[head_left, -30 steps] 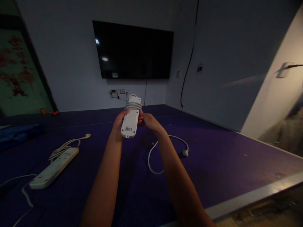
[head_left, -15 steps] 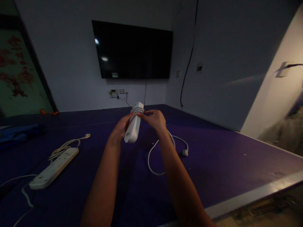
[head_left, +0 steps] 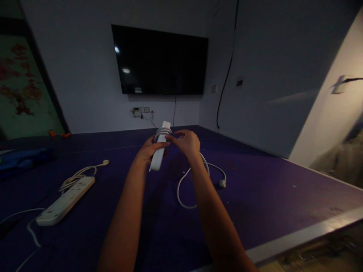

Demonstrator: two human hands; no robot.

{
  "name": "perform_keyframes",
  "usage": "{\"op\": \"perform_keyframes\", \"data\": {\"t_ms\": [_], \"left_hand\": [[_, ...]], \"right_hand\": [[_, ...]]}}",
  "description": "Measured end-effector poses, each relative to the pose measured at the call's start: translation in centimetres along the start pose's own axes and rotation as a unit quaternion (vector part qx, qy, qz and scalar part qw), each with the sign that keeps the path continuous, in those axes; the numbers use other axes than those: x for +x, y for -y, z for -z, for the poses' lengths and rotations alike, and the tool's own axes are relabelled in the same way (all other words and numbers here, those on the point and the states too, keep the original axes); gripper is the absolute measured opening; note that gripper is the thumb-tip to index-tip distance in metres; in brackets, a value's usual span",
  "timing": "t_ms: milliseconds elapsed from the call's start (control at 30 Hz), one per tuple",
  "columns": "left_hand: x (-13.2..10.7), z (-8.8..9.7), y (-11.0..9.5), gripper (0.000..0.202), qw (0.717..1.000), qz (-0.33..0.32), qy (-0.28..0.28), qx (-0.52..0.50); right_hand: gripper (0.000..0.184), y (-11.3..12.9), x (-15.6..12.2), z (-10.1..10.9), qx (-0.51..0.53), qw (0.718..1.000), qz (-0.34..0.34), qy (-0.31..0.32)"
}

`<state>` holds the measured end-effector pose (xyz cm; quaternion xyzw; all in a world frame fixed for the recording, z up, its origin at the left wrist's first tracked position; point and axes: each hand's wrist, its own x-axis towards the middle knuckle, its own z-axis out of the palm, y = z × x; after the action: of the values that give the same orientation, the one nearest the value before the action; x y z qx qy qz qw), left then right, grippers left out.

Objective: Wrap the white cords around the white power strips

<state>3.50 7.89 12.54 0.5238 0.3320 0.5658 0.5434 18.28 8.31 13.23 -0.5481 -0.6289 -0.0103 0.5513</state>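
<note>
My left hand (head_left: 147, 151) grips a white power strip (head_left: 159, 155) held up on its edge above the dark purple floor mat (head_left: 255, 196). Several turns of its white cord (head_left: 198, 177) are wound round the strip's far end. My right hand (head_left: 184, 142) pinches the cord at those turns, fingers curled. The rest of the cord hangs down and loops on the mat, ending in a white plug (head_left: 222, 183).
A second white power strip (head_left: 65, 201) with a bundled cord lies on the mat at the left. A black television (head_left: 160, 60) hangs on the far wall above wall sockets (head_left: 141, 110). Blue fabric (head_left: 19, 158) lies far left. The mat's pale edge (head_left: 306, 234) runs at the right.
The strip turned from showing its labelled back to standing on edge. My right hand rose from beside the strip to its top, bringing the cord over it.
</note>
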Motion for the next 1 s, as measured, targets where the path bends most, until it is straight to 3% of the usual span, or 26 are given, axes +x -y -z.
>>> {"op": "perform_keyframes", "data": {"t_ms": [133, 233, 333, 500, 633, 833, 1000], "left_hand": [[-0.4, 1.5, -1.1, 0.049, 0.988, 0.035, 0.049, -0.139], [-0.6, 2.7, -1.6, 0.057, 0.951, 0.060, 0.122, -0.278], [-0.4, 3.4, -1.4, 0.067, 0.925, 0.080, 0.159, -0.334], [0.6, 3.4, -0.7, 0.060, 0.925, 0.154, 0.161, -0.307], [0.9, 3.5, -0.3, 0.049, 0.933, 0.215, 0.147, -0.249], [0.2, 3.8, 0.4, 0.022, 0.974, 0.149, 0.057, -0.164], [0.2, 3.4, 0.3, 0.031, 0.983, 0.119, 0.044, -0.129]], "right_hand": [[0.039, -0.9, 0.7, 0.5, 0.060, 0.998, 0.004, 0.002], [0.036, -1.3, 1.0, 0.7, 0.117, 0.993, 0.022, -0.011], [0.030, -0.9, 1.0, 0.9, 0.138, 0.988, 0.037, -0.052], [0.024, 0.3, 0.5, 1.3, 0.115, 0.984, 0.036, -0.135], [0.027, -0.2, 0.5, 1.9, 0.117, 0.974, 0.015, -0.195], [0.031, -1.5, 1.0, 2.8, 0.121, 0.969, 0.009, -0.217], [0.032, -1.5, 1.0, 2.8, 0.100, 0.972, -0.012, -0.212]]}}
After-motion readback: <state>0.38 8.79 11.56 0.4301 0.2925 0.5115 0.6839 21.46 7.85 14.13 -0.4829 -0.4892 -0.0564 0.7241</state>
